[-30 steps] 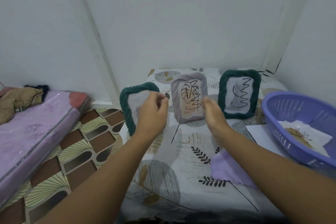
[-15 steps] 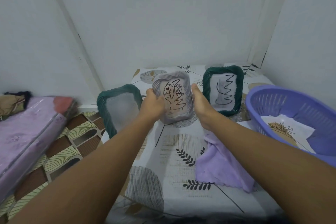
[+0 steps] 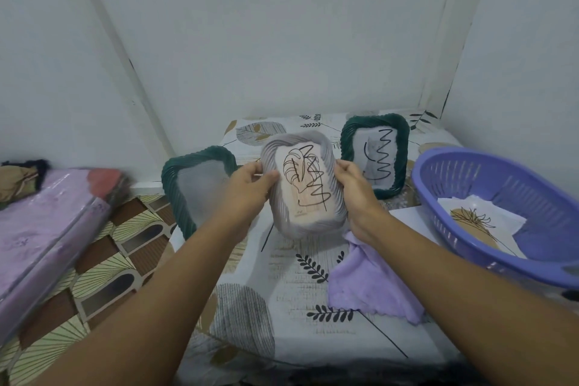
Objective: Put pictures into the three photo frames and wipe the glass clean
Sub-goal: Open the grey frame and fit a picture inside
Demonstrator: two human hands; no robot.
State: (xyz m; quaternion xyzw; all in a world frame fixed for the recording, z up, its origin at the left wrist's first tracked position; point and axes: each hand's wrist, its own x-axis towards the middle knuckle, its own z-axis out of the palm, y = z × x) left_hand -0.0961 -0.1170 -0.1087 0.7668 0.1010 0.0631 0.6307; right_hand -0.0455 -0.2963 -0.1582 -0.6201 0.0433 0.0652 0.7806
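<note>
A: Item one, far left?

B: Green frame (image 3: 200, 191), ribbed border, standing at the table's left edge. Its pane is blurred and pale; whether a picture sits inside cannot be told. The left forearm covers its lower right corner.

A: Centre?

B: Grey frame (image 3: 302, 185), ribbed border, tilted back between both hands above the patterned tablecloth (image 3: 250, 316). Holds a leaf line drawing on peach paper; black scribble across the glass.

A: The hands?

B: Left hand (image 3: 247, 185) grips the grey frame's left edge, thumb over the front rim, fingers behind and hidden. Right hand (image 3: 354, 188) grips the right edge, thumb on the rim, fingers curled behind, unseen.

A: Further right?

B: Second green frame (image 3: 374, 157), upright at the back, a pale picture inside, black zigzag marks on its glass. Purple cloth (image 3: 369, 282) lies crumpled on the table below the right wrist. Purple basket (image 3: 488, 244), cut off at the right edge, holds a loose picture (image 3: 476, 226) of a brown plant sketch.
</note>
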